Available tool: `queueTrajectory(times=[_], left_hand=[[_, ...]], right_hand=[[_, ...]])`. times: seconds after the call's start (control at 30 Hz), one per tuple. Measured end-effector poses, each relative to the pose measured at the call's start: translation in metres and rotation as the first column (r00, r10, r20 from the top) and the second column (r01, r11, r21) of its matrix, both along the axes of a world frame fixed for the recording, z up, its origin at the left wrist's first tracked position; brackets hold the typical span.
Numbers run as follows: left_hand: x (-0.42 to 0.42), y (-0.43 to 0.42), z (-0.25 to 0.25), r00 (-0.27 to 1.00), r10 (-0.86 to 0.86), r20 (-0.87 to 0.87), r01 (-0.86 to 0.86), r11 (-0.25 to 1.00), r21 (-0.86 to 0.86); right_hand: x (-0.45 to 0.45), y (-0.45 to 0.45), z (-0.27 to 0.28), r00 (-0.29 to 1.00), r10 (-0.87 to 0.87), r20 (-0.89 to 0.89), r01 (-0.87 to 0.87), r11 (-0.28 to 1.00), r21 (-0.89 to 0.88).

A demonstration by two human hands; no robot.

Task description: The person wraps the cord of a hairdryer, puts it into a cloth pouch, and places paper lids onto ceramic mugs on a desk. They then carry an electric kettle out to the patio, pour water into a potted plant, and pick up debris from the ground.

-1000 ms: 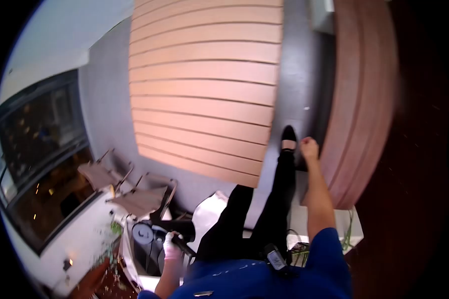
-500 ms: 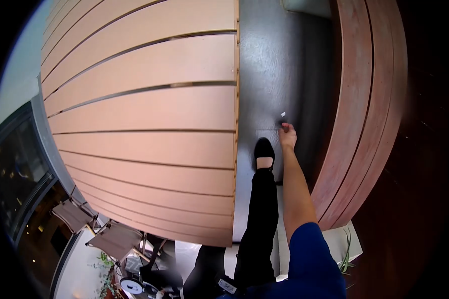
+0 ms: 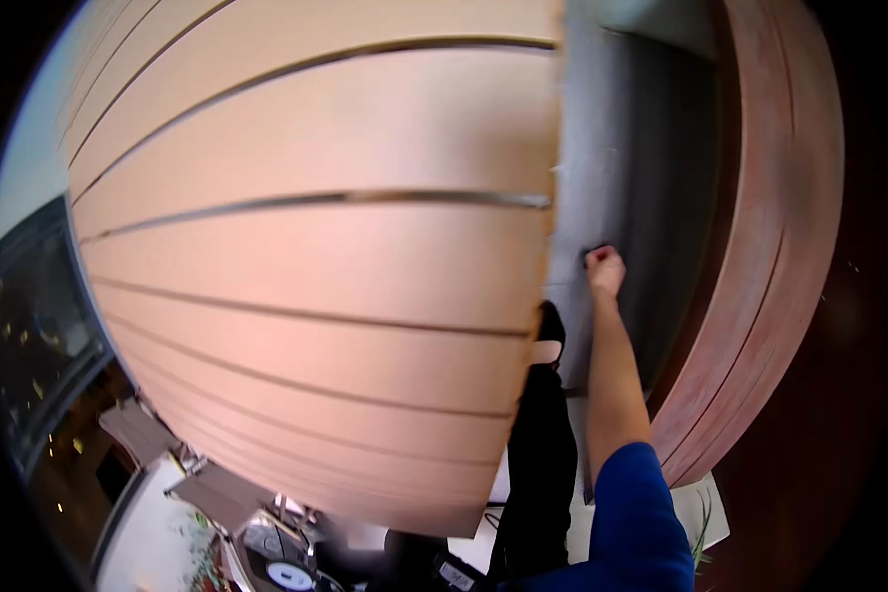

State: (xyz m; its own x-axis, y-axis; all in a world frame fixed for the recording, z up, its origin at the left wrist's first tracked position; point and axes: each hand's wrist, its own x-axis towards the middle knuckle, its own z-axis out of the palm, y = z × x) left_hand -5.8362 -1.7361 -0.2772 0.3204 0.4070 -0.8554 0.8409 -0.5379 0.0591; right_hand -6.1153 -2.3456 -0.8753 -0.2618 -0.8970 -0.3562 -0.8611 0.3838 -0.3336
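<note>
My right hand (image 3: pixel 605 268) reaches down to the grey floor (image 3: pixel 587 212) between the slatted wooden table and the wooden bench. Its fingers are curled together in a pinch. Whatever they hold, if anything, is hidden; the small white scrap seen on the floor earlier does not show now. Just below the hand, my foot in a black shoe (image 3: pixel 550 324) stands partly under the table's edge. My left hand is out of view.
The slatted wooden table (image 3: pixel 306 257) fills the left and middle, its long edge close to my arm. A reddish wooden bench (image 3: pixel 760 257) curves along the right. Folding chairs (image 3: pixel 229 493) and a white planter (image 3: pixel 705 503) stand near the bottom.
My right hand has closed in a pinch where the white scrap lay, and the scrap is out of sight. The view has shifted, so the table reaches further right.
</note>
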Motion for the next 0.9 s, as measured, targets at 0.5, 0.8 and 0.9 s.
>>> queueTrajectory(times=[0.5,0.8,0.9], left_hand=[[-0.025,-0.004,-0.002,0.996,-0.094,0.003,0.093,0.98,-0.176],[-0.097,0.014,0.026,0.831,0.553,0.057,-0.515,0.804,-0.299],[-0.117,0.045,0.022,0.727,0.665,-0.169,-0.686,0.693,-0.224]], right_hand=[[0.179,0.081,0.476,0.34,-0.362,0.868,-0.49,0.72,0.492],[0.35,0.202,0.443,0.272,0.838,0.473,-0.847,0.442,-0.296],[0.359,0.209,0.437,0.277,0.866,0.417,-0.853,0.421,-0.308]])
